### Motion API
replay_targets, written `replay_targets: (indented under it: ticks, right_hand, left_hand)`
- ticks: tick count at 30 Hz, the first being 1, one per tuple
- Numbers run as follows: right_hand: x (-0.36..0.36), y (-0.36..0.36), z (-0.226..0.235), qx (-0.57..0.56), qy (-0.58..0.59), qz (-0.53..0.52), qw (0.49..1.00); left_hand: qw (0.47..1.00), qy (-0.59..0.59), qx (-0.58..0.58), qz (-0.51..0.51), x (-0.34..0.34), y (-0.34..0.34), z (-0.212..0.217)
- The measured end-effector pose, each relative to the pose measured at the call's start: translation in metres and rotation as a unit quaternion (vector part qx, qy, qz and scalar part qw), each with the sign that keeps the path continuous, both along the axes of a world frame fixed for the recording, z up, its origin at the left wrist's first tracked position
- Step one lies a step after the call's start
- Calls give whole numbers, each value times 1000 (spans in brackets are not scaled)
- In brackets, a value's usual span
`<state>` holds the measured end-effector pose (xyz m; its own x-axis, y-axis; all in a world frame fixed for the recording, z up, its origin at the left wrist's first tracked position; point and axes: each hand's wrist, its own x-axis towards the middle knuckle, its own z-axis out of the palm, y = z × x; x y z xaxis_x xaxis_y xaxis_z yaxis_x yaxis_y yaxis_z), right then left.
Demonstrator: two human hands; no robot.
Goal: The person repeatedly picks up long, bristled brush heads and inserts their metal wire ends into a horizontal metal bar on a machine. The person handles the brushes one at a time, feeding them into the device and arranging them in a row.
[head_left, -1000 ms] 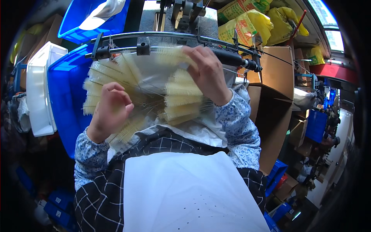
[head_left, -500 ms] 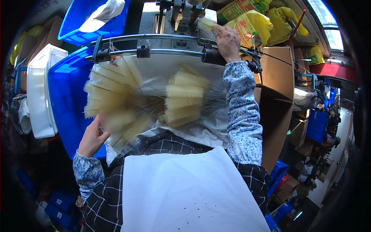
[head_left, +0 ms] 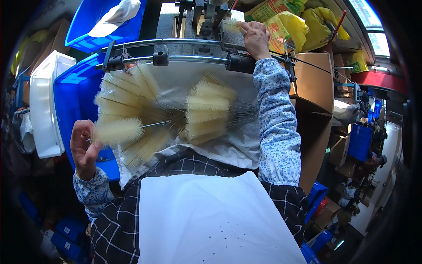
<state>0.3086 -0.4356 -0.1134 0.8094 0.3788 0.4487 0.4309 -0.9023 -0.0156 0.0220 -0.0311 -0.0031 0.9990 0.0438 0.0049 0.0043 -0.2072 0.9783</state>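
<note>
My left hand (head_left: 85,147) is closed on the tip of a pale-bristled bottle brush (head_left: 118,131), whose wire stem points right across my lap. Under it a fan of similar brushes (head_left: 116,94) lies with bristles leftward. Another stack of brushes (head_left: 207,105) lies to its right, wire ends pointing right. My right hand (head_left: 255,38) reaches up past the metal rods of the machine. Its bent fingers meet at the edge of another pale bristled brush (head_left: 231,26), partly hidden by machine parts.
Two metal rods (head_left: 184,58) with black clamps cross in front of me. A blue bin (head_left: 72,94) and a white bin (head_left: 46,105) stand at left. A cap (head_left: 115,17) lies in another blue bin. Cardboard boxes (head_left: 313,81) and yellow sacks (head_left: 281,31) stand at right.
My left hand has moved left and slightly up, drawing one brush leftward over the fan. My right hand has shifted slightly up and left with the bristles at its fingers.
</note>
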Motion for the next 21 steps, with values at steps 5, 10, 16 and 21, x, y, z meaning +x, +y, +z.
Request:
replay_targets:
  ticks: [5, 10, 16, 21]
  right_hand:
    - [-1, 2, 3, 16, 21, 12, 1000]
    - [5, -2, -5, 32, 33, 23, 999]
    - [9, 4, -1, -12, 42, 27, 999]
    - [6, -6, 2, -32, 37, -6, 999]
  left_hand:
    - [1000, -18, -6, 22, 4, -6, 3]
    - [1000, -11, -18, 22, 5, -7, 1]
    - [999, -3, 1, 33, 8, -13, 1]
    - [999, -9, 9, 42, 3, -5, 1]
